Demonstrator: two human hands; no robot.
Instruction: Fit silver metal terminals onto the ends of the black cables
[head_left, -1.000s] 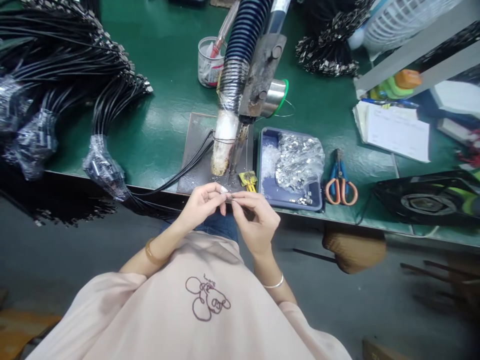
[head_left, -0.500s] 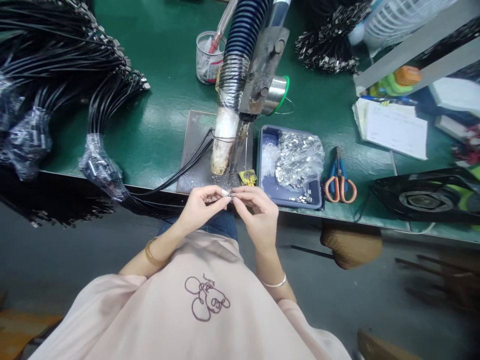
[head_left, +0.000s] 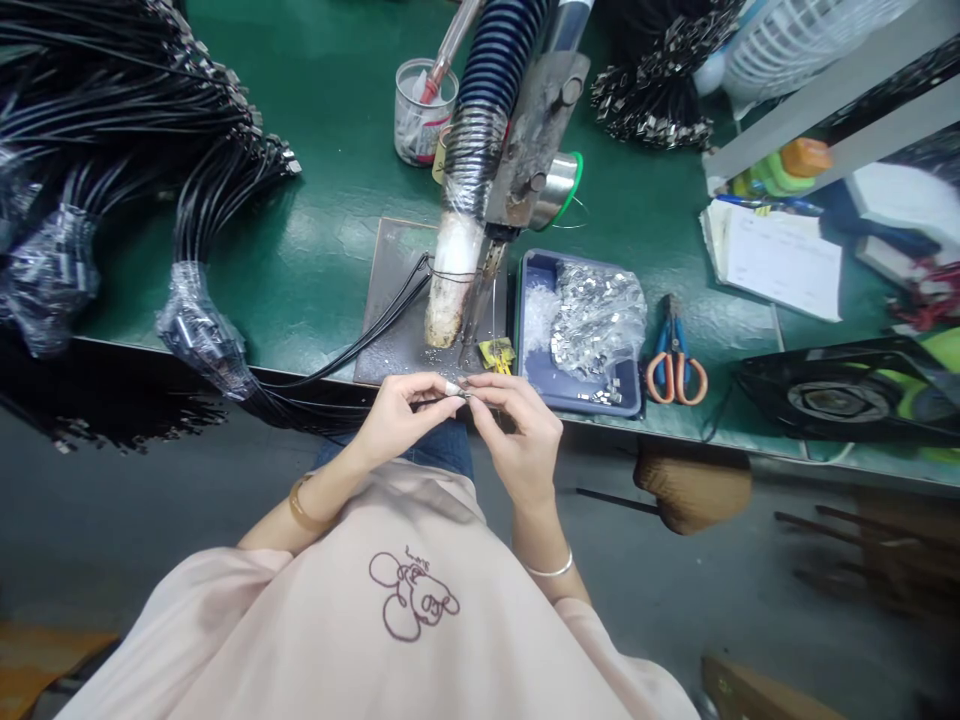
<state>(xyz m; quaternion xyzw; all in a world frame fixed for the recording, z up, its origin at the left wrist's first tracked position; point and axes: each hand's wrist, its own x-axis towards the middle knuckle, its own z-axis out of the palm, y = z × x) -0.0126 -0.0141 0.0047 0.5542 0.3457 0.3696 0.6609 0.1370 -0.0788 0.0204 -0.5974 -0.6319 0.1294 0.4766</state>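
My left hand (head_left: 397, 424) pinches a thin black cable (head_left: 429, 402) near its end, just in front of the table edge. Fingertip to fingertip with it, my right hand (head_left: 523, 440) is closed on a tiny piece at the cable end; the fingers largely cover it and I cannot make out its kind. Beyond the hands, a soldering iron (head_left: 478, 290) points down beside a white-wrapped hose (head_left: 452, 290), over a dark board (head_left: 386, 330). Right of the board, a blue tray (head_left: 536, 380) holds a clear bag of small metal connectors (head_left: 596, 320) and a few loose ones.
Bundled black cables (head_left: 217, 200) cover the left side, some wrapped in plastic film. Orange-handled pliers (head_left: 677, 365) lie right of the tray, then a black fan (head_left: 847, 400). A solder spool (head_left: 555, 190) and a clear cup (head_left: 412, 125) stand behind the iron; papers (head_left: 784, 265) lie at right.
Both hands stay close together at the same place, with small finger shifts. A bit more of the black cable shows between my left fingers. The view has shifted slightly.
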